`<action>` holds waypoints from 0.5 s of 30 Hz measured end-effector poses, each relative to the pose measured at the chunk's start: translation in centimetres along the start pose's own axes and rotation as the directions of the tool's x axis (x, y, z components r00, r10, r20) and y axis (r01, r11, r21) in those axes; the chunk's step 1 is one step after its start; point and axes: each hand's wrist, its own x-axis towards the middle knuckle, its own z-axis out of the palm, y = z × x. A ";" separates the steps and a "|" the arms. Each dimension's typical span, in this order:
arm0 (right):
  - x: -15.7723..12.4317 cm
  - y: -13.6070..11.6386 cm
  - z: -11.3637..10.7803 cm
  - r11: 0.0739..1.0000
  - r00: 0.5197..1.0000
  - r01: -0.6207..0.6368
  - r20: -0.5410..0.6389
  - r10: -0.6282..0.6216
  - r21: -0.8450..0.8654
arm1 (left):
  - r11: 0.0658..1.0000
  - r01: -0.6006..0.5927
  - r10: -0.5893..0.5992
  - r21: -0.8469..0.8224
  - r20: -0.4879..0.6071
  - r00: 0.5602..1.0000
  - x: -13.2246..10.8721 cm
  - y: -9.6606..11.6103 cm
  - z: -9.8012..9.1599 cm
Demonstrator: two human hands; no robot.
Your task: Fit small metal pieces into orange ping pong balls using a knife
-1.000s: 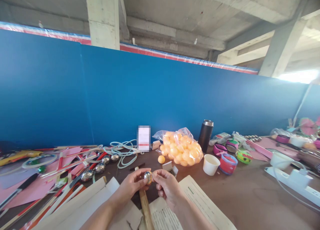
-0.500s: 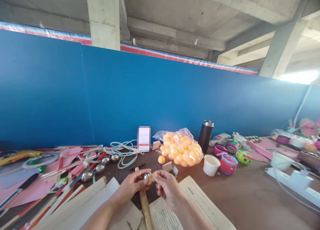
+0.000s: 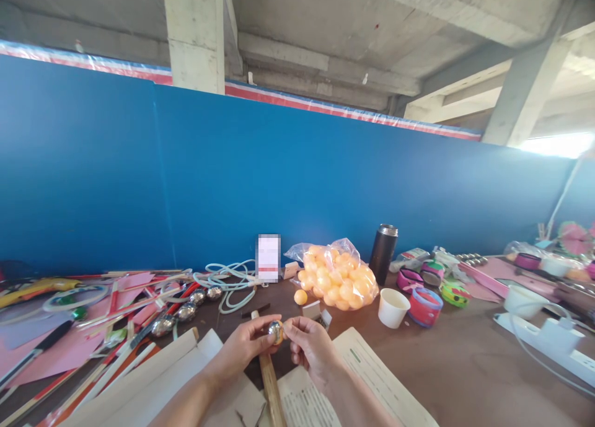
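Observation:
A small shiny silver ball with an orange-yellow part [image 3: 276, 332] is held between the fingertips of my left hand [image 3: 246, 346]. My right hand [image 3: 313, 347] is pinched at the ball's right side, its other fingers curled; whether something tiny sits in that pinch is too small to tell. Below the ball, a wooden handle [image 3: 271, 390] runs toward the front edge of the view. Printed paper [image 3: 376, 377] lies under and beside my right forearm. Just behind my hands is a small open box [image 3: 311, 310].
A plastic bag of orange balls [image 3: 339, 278] sits behind, with a loose orange ball [image 3: 300, 297], a white cup [image 3: 393, 307] and a black bottle [image 3: 383, 253]. Sticks, pink paper and silver balls [image 3: 186, 312] clutter the left. A power strip [image 3: 548, 346] lies right.

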 end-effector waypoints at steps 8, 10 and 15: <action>0.1 0.2 0.0 1.000 1.000 0.010 -0.022 -0.011 -0.015 | 1.000 -0.017 0.017 0.008 -0.003 1.000 0.2 -0.4 -0.2; 0.2 0.3 0.1 1.000 1.000 0.014 -0.027 -0.014 -0.012 | 1.000 -0.019 0.019 0.012 -0.003 1.000 0.2 -0.4 -0.3; 0.3 0.6 0.1 1.000 1.000 0.007 -0.026 -0.006 0.004 | 0.999 -0.018 0.018 0.047 -0.003 1.000 0.2 -0.3 -0.3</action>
